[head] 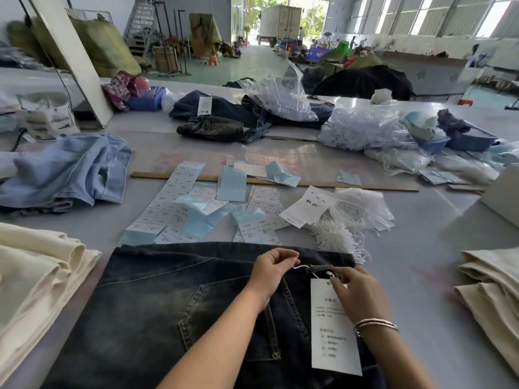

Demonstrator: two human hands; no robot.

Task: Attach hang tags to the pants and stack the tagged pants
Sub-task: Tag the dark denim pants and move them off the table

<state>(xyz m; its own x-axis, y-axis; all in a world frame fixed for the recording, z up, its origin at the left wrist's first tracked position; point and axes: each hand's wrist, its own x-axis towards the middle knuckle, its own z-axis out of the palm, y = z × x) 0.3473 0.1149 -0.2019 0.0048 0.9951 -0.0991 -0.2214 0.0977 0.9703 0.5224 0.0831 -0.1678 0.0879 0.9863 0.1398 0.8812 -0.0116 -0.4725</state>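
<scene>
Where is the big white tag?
In the head view, the white hang tag lies on the dark jeans, lower right of centre, just under the right hand by the belt loop.

Dark jeans [157,318]: legs cut off by the lower picture edge. Hang tag [334,332]: print too small to read; top edge hidden under the right hand [356,293]. Cream fabric stacks [36,276] at the bench's left and right edges run out of view. Sticker sheets [174,197]: text illegible.
</scene>
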